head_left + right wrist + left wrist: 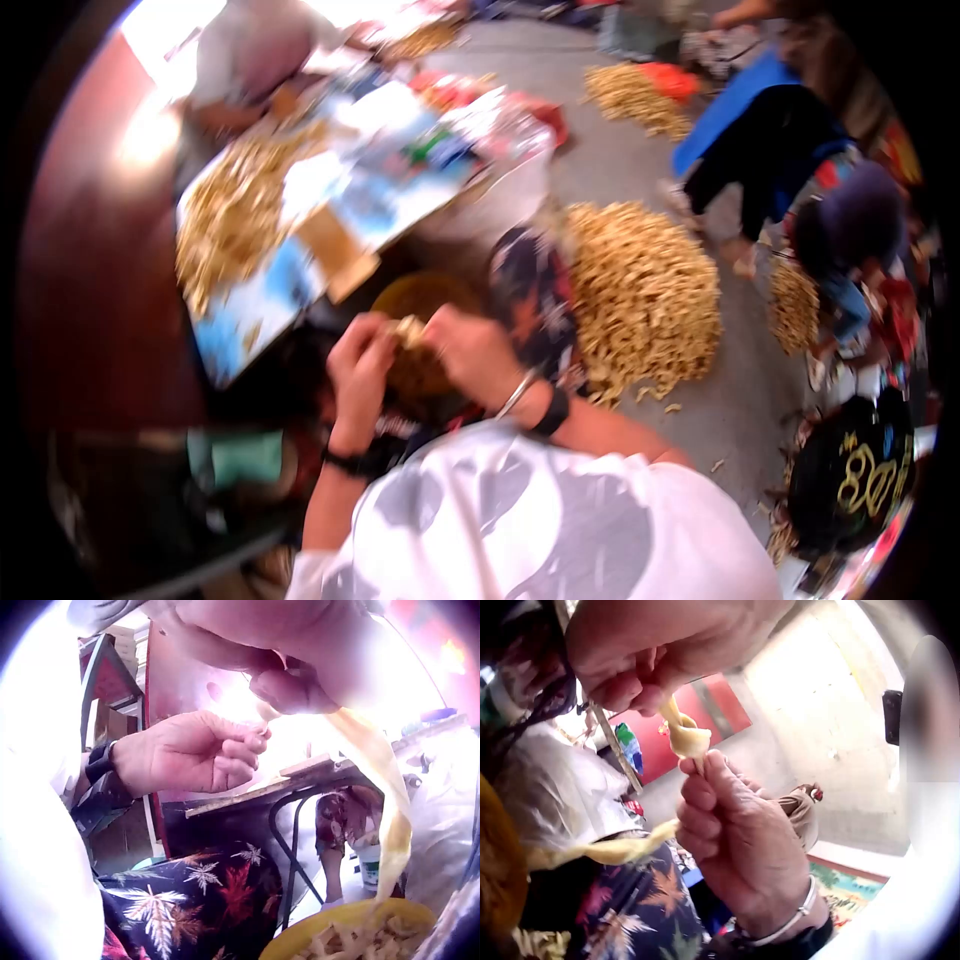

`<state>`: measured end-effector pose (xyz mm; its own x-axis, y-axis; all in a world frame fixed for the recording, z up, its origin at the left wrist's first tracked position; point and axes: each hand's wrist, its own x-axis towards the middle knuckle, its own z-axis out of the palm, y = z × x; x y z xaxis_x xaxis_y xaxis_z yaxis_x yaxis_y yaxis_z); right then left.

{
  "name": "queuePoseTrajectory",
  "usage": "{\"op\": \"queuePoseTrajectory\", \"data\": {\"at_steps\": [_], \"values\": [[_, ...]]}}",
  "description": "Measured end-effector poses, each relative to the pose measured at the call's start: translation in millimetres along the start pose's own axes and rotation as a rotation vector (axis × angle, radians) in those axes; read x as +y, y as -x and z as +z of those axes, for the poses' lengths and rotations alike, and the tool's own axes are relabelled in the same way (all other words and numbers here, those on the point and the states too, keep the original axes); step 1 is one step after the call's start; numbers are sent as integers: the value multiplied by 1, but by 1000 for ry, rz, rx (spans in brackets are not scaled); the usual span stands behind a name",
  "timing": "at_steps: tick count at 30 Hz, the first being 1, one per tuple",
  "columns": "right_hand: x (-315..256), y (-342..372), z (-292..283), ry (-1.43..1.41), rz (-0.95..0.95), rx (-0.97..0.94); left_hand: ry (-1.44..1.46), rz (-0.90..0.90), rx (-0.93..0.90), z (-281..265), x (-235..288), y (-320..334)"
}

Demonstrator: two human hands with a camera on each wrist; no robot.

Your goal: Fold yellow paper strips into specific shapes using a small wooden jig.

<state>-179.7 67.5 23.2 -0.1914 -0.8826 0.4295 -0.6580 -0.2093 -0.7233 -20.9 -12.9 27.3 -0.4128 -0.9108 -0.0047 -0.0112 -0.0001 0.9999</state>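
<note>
My left hand (357,365) and right hand (475,355) meet in front of my body, close together. Between them is a small knot (686,739) in a pale yellow strip that looks like tofu skin. Fingertips of the left hand (199,754) pinch one end above the knot. Just below it, the thumb and forefinger of the right hand (739,832) pinch the strip. A long flat tail (394,817) hangs from the right hand down to a yellow bowl (300,941), which holds more pale strips. The bowl stands beside my dark leaf-patterned clothing (191,892).
A blue-and-white table (285,280) at the left carries a heap of strips (235,200) and a brown block (335,250). On the floor to the right lies a big pile of knotted pieces (645,290). Other people sit around, one across the table (265,60).
</note>
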Motion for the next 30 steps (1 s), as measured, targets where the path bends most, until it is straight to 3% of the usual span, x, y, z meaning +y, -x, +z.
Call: {"op": "queuePoseTrajectory", "data": {"at_steps": [3,5,10,14,17,21,22,25,26,30], "values": [[-9,4,10,-151,123,104,681,-187,-24,-3,-21,4],[-10,0,17,-172,132,104,738,-239,-56,8,-14,10],[0,-5,31,-48,-46,15,562,-158,-19,3,-27,14],[-11,-26,17,-194,160,-59,355,-179,-109,-1,-21,19],[14,-25,33,-209,38,-59,276,-193,-127,-1,-24,26],[10,-33,27,-302,240,-130,209,-212,-62,-9,-21,30],[11,-33,24,-396,382,-277,209,-215,-58,-12,-22,29],[12,-29,37,-810,272,-343,199,-198,-47,-10,-15,27],[12,-29,38,-861,378,-318,207,-210,-34,-11,-11,28],[19,-33,30,-791,466,-310,320,-295,-71,-36,-12,32]]}}
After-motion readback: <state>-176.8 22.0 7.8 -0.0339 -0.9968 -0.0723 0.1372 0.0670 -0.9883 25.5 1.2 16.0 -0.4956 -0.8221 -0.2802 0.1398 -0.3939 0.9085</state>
